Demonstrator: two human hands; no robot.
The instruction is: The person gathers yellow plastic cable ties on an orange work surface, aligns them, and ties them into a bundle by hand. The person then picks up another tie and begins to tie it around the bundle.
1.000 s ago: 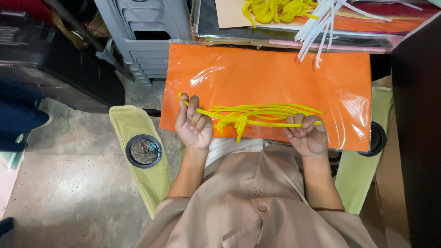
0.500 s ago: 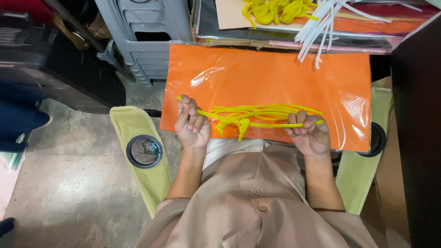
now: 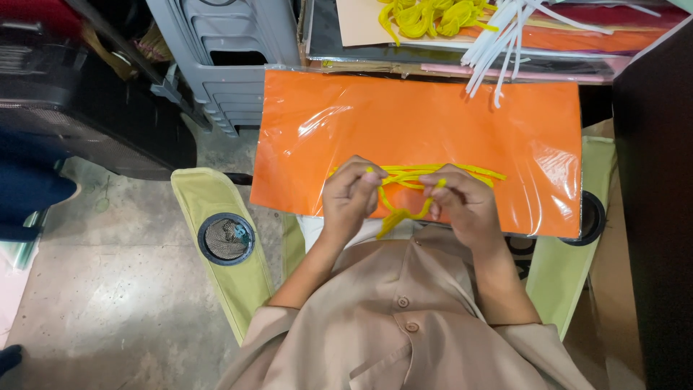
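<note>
As I look down from the head camera, I list what I see from near to far.

Shirt: a beige buttoned shirt (image 3: pixel 404 318) fills the near edge of the view.
Chair: I see a pale green folding chair (image 3: pixel 216 274) under the person, with a round cup holder (image 3: pixel 226 238) in its left armrest.
Left hand: my left hand (image 3: pixel 350 198) is closed narrow; thumb and fingers pinch the yellow strands (image 3: pixel 404 209) at their left end.
Right hand: my right hand (image 3: pixel 462 202) is also closed narrow and pinches the same strands on the right side.
Yellow strands: they look like fuzzy craft wires; a bent loop hangs between both hands near the body, and the rest lies flat on the orange sheet just beyond the fingers.
Orange sheet: a wide orange sheet in clear plastic wrap (image 3: pixel 433 123) lies across the lap, touching the hands.
Far left: a grey plastic stool (image 3: pixel 224 65) stands on the concrete floor (image 3: pixel 108 310).
Far middle: more yellow pieces (image 3: pixel 433 16) lie on a beige card.
Far right: a bundle of white sticks (image 3: pixel 505 43) lies tilted over the far edge of the orange sheet.
</note>
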